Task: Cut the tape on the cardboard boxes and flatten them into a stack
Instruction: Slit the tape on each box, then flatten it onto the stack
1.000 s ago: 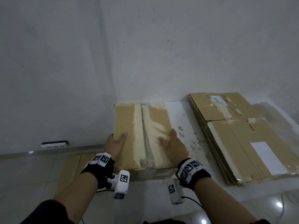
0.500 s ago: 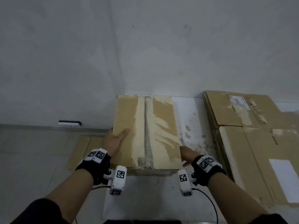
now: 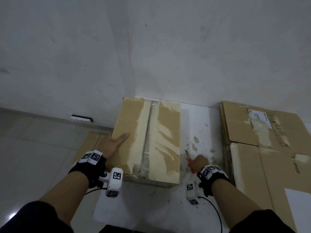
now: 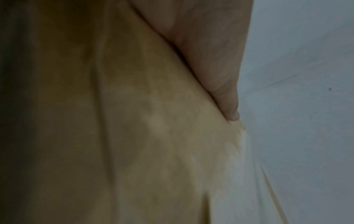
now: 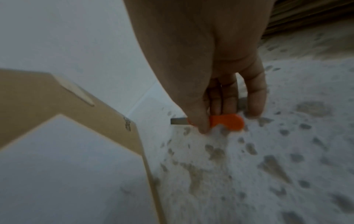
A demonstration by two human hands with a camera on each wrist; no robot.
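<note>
On white worktop, against back wall: sealed cardboard box (image 3: 148, 140), upright, clear tape seam (image 3: 148, 132) running front to back down top face, paper torn pale either side. At right edge of worktop: stack of flattened boxes (image 3: 262, 148), well apart from sealed box. Brown scuffs and cardboard crumbs on bare strip of worktop (image 3: 198, 121) between the two.

Left hand (image 3: 111, 145) clasped over box's left top edge; thumb flat on top face, other fingers hidden down the side, spread not readable. Left wrist view only confirms one finger pressed along cardboard.

Right hand (image 3: 199, 163) down on bare strip, just beside box's right front corner. Thumb and fingertips (image 5: 254, 97) pinching orange-handled utility knife (image 3: 190, 161), handle low against worktop, short blade exposed and aimed toward back wall.

Step in hand, by judgement: picking up knife for the tape cut. Best done by securing full grip on handle before lifting, keeping blade away from steadying hand, starting at near end of seam, cutting shallow along gap between flaps, left thumb kept clear of seam line.
</note>
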